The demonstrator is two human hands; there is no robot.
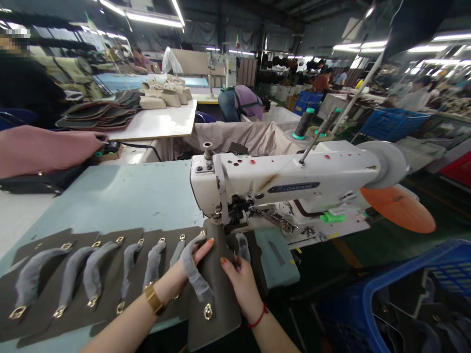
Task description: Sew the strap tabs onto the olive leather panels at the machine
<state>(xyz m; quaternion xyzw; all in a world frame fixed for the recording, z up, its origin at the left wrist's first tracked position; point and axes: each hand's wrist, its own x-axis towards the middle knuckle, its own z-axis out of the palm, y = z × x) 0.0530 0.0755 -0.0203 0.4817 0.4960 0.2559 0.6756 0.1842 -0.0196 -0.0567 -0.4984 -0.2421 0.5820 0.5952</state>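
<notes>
A dark grey-brown bag panel [221, 294] runs up to the sewing machine's needle area [221, 213]. Its handle [196, 274] is wrapped in translucent film and has a gold-coloured buckle [208, 311] at the lower end. My left hand [187, 262] passes beneath this handle, thumb stretched over the panel and the other fingers mostly hidden. At the panel's right edge, my right hand [241, 282] is closed on it, thumb on top. Behind that hand, a second wrapped handle [243, 246] shows on another dark piece.
Several similar panels with wrapped handles [91, 274] overlap across the pale blue tabletop [140, 196] at left. A blue basket [368, 294] holding more pieces stands at lower right. The white sewing machine [294, 171] spans the middle, an orange disc [399, 208] beside its handwheel.
</notes>
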